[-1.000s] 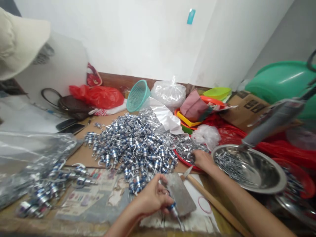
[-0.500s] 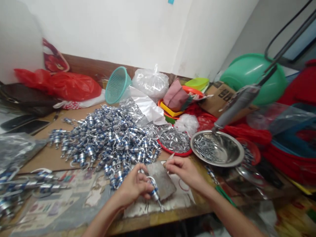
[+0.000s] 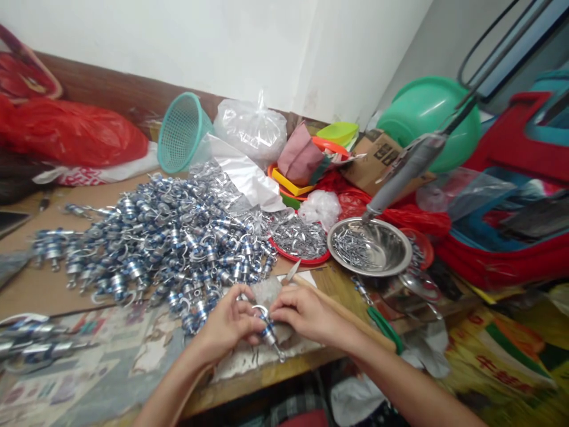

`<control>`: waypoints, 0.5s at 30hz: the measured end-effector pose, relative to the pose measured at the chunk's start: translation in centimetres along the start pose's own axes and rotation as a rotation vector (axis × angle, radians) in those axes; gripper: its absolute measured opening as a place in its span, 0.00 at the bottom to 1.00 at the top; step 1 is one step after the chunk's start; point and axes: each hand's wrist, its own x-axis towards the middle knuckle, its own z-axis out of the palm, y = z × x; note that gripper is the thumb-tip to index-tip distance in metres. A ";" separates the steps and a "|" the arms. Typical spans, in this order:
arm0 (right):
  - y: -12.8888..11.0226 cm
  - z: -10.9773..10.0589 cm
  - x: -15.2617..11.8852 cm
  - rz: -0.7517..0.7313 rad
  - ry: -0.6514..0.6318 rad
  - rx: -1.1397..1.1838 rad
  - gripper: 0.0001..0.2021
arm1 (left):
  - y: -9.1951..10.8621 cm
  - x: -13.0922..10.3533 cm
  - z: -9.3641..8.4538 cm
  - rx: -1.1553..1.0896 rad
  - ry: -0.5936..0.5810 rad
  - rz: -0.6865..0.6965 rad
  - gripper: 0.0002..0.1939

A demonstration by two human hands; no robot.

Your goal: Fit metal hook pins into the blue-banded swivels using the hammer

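Note:
My left hand (image 3: 233, 317) is closed round a blue-and-silver metal fitting (image 3: 269, 335) with a curved white hook and a small eyelet at its lower end. Close against its hook side is my right hand (image 3: 302, 311), fingertips pinched together; what they hold, if anything, is hidden. A grey metal block (image 3: 267, 290) lies under and behind the hands, partly covered. Just past the right knuckles shows a pointed grey blade-like tip (image 3: 291, 270). To the left of the hands spreads a big heap of similar fittings (image 3: 178, 237).
A steel bowl (image 3: 391, 255) of metal pins stands right of a red-rimmed tray (image 3: 306, 258) of small silver parts. Over the bowl slants a grey-handled tool (image 3: 404, 172). Green-handled tool (image 3: 384, 329) lies near the front edge. Baskets and bags line the wall, including a teal basket (image 3: 182, 133).
My right hand has come from beyond the block's right side to the fitting, fingers now pinched beside its hook. My left hand still holds the fitting. The view has turned rightward.

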 end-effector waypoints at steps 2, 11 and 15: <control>0.1 0.5 -0.4 -0.078 0.098 -0.035 0.06 | 0.0 0.0 0.0 0.001 0.004 0.000 0.21; 0.4 2.6 -2.4 -0.306 0.261 -0.259 0.12 | -0.6 0.2 -0.1 0.000 0.023 0.009 0.20; -0.2 1.3 -2.3 -0.136 0.117 -0.238 0.10 | -0.8 0.2 -0.1 -0.001 0.026 0.010 0.20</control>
